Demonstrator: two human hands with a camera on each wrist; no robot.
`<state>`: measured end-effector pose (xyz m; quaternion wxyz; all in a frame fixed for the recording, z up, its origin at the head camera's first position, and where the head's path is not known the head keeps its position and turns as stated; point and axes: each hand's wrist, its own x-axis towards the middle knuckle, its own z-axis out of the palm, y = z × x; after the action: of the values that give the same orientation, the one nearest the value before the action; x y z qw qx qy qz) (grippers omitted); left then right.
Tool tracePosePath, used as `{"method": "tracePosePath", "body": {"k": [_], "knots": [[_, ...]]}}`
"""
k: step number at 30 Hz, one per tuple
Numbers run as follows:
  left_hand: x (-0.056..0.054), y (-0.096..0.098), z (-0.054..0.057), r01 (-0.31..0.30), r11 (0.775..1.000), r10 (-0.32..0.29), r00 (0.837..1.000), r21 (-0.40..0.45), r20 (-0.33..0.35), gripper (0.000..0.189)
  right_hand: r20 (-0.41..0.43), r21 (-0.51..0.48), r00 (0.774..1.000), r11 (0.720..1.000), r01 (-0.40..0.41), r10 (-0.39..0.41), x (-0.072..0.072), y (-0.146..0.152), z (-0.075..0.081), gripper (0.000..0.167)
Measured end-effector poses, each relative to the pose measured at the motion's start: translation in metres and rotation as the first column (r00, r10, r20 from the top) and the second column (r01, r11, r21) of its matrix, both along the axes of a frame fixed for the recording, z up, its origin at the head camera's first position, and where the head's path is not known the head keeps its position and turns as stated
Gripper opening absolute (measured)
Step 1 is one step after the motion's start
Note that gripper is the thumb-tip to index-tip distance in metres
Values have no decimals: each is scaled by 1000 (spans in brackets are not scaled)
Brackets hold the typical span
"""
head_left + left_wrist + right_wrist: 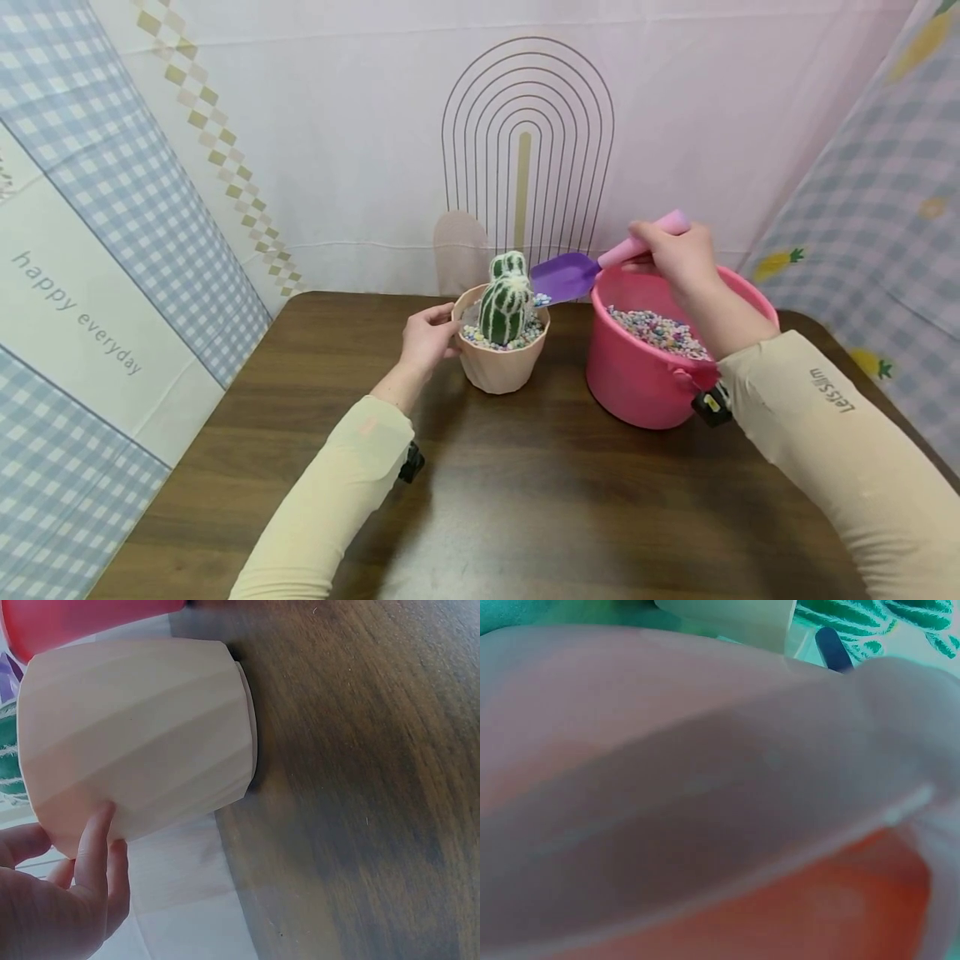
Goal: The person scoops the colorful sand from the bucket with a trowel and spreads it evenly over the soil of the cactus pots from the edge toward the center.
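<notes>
The pot (pixel 498 371) stands upright on the table (pixel 510 500), with a green cactus (pixel 504 310) in its middle and small coloured beads around the cactus's foot. The left hand (pixel 427 340) is at the pot's left side, partly closed, pinching the rim between thumb and fingers; in the left wrist view the thumb is at the rim while the fingers lie on the outer wall. The right hand (pixel 684 254), above and to the right of the pot, is curled round the pink handle of a shovel (pixel 566 277). The shovel's purple blade slants down toward the pot, its tip at the right of the rim, just beside the cactus, with a few pale beads near the tip. A pink bucket (pixel 637 387), wider than the pot, stands to the pot's right and apart from it, more coloured beads (pixel 660 332) inside; the right hand and forearm pass over it. Most of the right wrist view is a blurred close surface, so the right hand's grip cannot be told there. Behind the pot hangs a pale cloth (pixel 337 150) printed with arched lines; checked cloth (pixel 112 142) hangs farther left.
</notes>
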<state>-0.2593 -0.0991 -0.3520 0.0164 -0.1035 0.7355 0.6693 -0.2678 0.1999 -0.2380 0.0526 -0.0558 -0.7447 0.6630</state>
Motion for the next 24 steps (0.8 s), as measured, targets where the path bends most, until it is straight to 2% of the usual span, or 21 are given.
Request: {"method": "tracePosePath", "body": {"k": [5,9,13,18,21,24], "knots": [[0,0,0,-2,1000,2,1000,-1,-2,46,-9,-15,1000,1000,12,-13,1,-1,0,22],[1,0,1,-5,1000,5,1000,7,0,46,5,9,1000,1000,25,-25,2,0,-1,14],[2,1,0,-16,1000,16,1000,14,6,46,11,-5,1000,1000,15,-15,4,3,-1,14],[4,1,-2,-16,1000,16,1000,13,-15,45,35,-36,999,998,42,-41,7,9,1,18],[7,-1,-5,-17,1000,17,999,6,-33,43,40,-87,998,995,52,-49,7,13,2,22],[14,-4,-7,-26,999,24,998,-35,-57,39,41,-190,998,980,54,-47,8,17,4,25]]}}
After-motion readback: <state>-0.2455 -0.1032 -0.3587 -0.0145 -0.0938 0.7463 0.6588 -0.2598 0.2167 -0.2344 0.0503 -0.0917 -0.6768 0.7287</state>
